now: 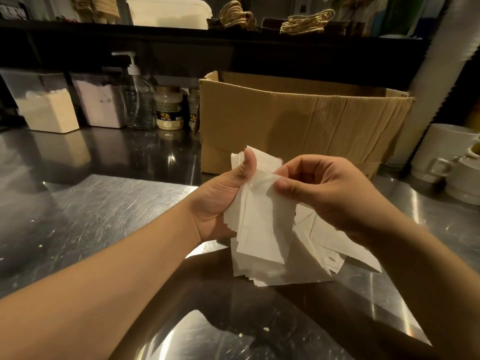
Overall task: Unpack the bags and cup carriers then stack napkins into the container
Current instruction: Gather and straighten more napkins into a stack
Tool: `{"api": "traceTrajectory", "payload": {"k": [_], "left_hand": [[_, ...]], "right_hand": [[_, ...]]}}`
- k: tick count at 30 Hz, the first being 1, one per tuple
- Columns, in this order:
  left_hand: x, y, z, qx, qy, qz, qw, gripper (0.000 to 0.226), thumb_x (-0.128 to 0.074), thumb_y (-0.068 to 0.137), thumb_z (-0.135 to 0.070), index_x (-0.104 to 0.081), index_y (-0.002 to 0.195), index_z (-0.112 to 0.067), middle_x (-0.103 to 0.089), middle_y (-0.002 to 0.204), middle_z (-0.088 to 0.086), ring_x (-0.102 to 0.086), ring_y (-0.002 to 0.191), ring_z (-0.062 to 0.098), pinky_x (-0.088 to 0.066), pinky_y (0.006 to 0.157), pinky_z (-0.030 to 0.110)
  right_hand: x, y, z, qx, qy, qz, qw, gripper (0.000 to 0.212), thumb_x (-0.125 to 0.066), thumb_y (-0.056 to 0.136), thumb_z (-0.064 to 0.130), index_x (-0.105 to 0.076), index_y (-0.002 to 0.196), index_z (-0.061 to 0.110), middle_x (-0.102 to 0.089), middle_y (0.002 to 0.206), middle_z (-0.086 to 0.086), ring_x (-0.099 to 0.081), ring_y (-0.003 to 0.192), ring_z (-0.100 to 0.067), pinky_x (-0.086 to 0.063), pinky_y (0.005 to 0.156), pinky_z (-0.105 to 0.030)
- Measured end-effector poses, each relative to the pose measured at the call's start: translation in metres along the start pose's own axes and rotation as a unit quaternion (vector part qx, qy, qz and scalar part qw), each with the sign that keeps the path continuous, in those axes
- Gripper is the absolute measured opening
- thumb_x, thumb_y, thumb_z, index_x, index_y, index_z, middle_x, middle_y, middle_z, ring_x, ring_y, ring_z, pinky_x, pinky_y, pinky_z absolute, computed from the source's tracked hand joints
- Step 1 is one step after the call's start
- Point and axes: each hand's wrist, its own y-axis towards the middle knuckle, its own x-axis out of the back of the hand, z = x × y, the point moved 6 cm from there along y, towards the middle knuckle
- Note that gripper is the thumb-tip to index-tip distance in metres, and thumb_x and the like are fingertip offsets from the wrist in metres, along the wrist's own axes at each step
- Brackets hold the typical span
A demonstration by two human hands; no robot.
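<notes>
Both bare hands are up over the scuffed, shiny stainless-steel counter [109, 203], working a soft sheaf of thin white paper napkins [262, 229]. The left hand [220, 196] grips the sheaf from its left edge, thumb laid flat on top and fingers hidden behind. The right hand [330, 190] pinches the upper right corner of the front sheet between thumb and forefinger, the other fingers curled. The napkins are rectangular, limp and slightly fanned, their lower edges stepped and hanging just above or onto the steel; I cannot count them. More loose white sheets [345, 253] lie beneath the right wrist.

Behind stands one creased brown corrugated cardboard box [298, 126], its top flaps open. To its left along the back are two clear square plastic tubs of pale powder [49, 107], one clear pump bottle [137, 100] and two small gold-lidded glass jars [168, 107]. At the right edge sit stacked white glazed ceramic cups [446, 157].
</notes>
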Motion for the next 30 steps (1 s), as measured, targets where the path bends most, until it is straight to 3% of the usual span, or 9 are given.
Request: {"api": "traceTrajectory", "payload": {"k": [4,11,14,18,23,26,30], "left_hand": [[0.005,0.002,0.000,-0.001,0.017,0.014,1.000,0.059,-0.058,0.079,-0.061,-0.078,0.114,-0.018,-0.072,0.115,0.014,-0.071,0.107,0.033,-0.057,0.096,0.051],[0.007,0.003,-0.002,-0.020,0.025,0.015,0.999,0.070,-0.074,0.071,-0.062,-0.075,0.122,-0.014,-0.067,0.127,0.019,-0.065,0.118,0.039,-0.050,0.105,0.056],[0.004,0.001,-0.003,-0.013,0.016,0.033,0.999,0.071,-0.078,0.070,-0.059,-0.075,0.123,-0.012,-0.068,0.123,0.019,-0.067,0.114,0.038,-0.055,0.100,0.053],[0.005,0.001,-0.001,-0.004,0.018,0.033,0.999,0.093,-0.090,0.058,-0.057,-0.062,0.135,-0.014,-0.066,0.126,0.019,-0.065,0.118,0.040,-0.053,0.101,0.056],[0.006,0.001,-0.002,-0.002,0.027,0.028,0.999,0.080,-0.089,0.056,-0.059,-0.074,0.121,-0.016,-0.070,0.120,0.018,-0.069,0.112,0.038,-0.058,0.095,0.053],[0.005,0.001,0.000,0.006,0.053,0.034,0.998,0.071,-0.079,0.063,-0.066,-0.078,0.116,-0.019,-0.072,0.119,0.015,-0.069,0.112,0.035,-0.056,0.099,0.052],[0.008,0.001,0.003,0.025,0.065,0.014,0.997,0.079,-0.085,0.053,-0.068,-0.078,0.115,-0.020,-0.070,0.121,0.016,-0.067,0.116,0.039,-0.050,0.104,0.057]], "right_hand": [[-0.008,-0.001,-0.004,0.023,-0.038,-0.050,0.998,0.006,-0.072,0.083,0.023,-0.075,0.088,0.021,-0.073,0.082,0.015,-0.070,0.079,-0.006,-0.058,0.059,-0.023],[-0.008,-0.002,-0.008,0.040,-0.039,-0.095,0.994,0.004,-0.074,0.086,0.023,-0.076,0.089,0.025,-0.073,0.085,0.016,-0.069,0.082,-0.006,-0.060,0.057,-0.027],[-0.006,-0.002,-0.010,0.042,-0.037,-0.112,0.992,0.005,-0.076,0.087,0.023,-0.077,0.092,0.022,-0.074,0.085,0.013,-0.069,0.079,-0.005,-0.059,0.056,-0.026],[-0.007,-0.003,-0.011,0.038,-0.036,-0.121,0.991,0.007,-0.075,0.085,0.027,-0.076,0.092,0.024,-0.074,0.085,0.015,-0.070,0.080,-0.006,-0.060,0.057,-0.027],[-0.009,-0.003,-0.014,0.031,-0.018,-0.129,0.991,0.010,-0.075,0.085,0.029,-0.076,0.093,0.025,-0.074,0.086,0.012,-0.071,0.080,-0.012,-0.061,0.058,-0.029],[-0.010,-0.002,-0.018,0.028,-0.009,-0.141,0.990,0.008,-0.076,0.084,0.031,-0.077,0.091,0.028,-0.074,0.087,0.011,-0.071,0.084,-0.016,-0.062,0.059,-0.030],[-0.012,-0.002,-0.015,0.062,-0.109,-0.173,0.977,0.011,-0.074,0.080,0.045,-0.073,0.088,0.038,-0.062,0.099,0.021,-0.061,0.102,-0.015,-0.062,0.077,-0.043]]}}
